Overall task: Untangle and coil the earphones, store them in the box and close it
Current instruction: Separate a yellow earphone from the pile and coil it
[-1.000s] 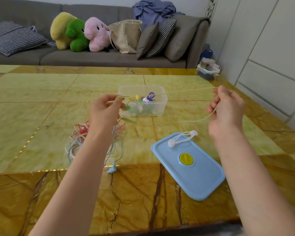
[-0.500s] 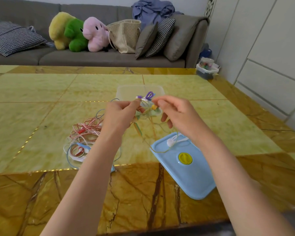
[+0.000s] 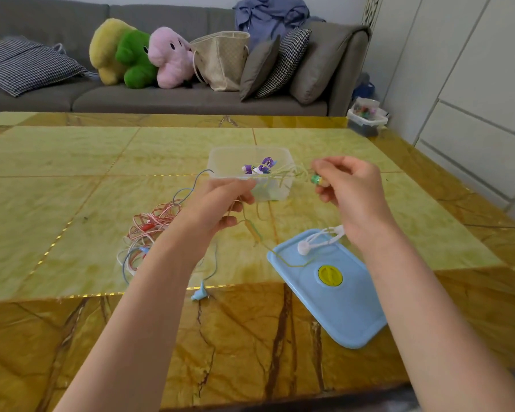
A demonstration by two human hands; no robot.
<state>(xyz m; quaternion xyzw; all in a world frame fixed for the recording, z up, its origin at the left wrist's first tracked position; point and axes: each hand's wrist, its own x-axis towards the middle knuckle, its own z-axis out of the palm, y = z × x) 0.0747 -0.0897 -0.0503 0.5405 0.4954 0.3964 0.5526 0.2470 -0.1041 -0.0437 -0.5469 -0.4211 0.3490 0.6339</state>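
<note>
Half a second before, the two hands had been nearly touching in front of the clear box [image 3: 220, 162]; by this moment they had drawn apart, the right one out past the box's right wall, with yellow-green cord strung between them. Well left of the box and nearer the person, the tangle of red, white and blue earphones [image 3: 149, 230] lay on the marbled table [image 3: 72, 179], one blue lead trailing to a pale blue plug [image 3: 199, 293] near the table's darker border. The left hand [image 3: 217, 206] hovered just in front of the box's near-left corner, its fingers curled round several strands of the yellow-green earphones [image 3: 283, 173], loose cord hanging below it towards the table. The cord ran across the box's front rim. Inside the box lay a coiled purple earphone set [image 3: 262, 165]. Just right of the box, the right hand [image 3: 351, 191] pinched the cord's end, a small green-and-yellow piece, between thumb and fingertips, the other fingers bent. In front of the box and to its right, the light blue lid [image 3: 339, 307] lay flat with a white earphone [image 3: 305, 246] on its far end.
</note>
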